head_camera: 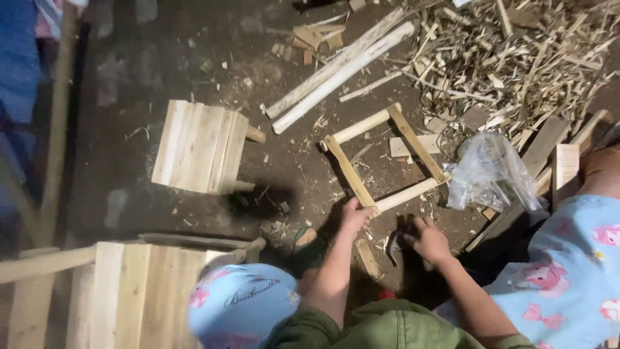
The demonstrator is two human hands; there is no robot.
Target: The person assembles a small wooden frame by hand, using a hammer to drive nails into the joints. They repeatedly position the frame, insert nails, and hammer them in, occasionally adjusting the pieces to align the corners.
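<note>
Left hand point(356, 215) gripping near corner of square wooden frame point(385, 158), fingers curled round it | right hand point(427, 239) closing on dark hammer point(395, 248), 3 o'clock of left | frame lying centre, probably light, stiff, rough; holding best at corners | dirt floor point(129, 84), shavings pile point(516, 58) at 1 o'clock, slatted stool point(199, 147) at 10 o'clock

Pale wood frame point(385, 159); light-blue trousers point(568, 271) with pink figures.
</note>
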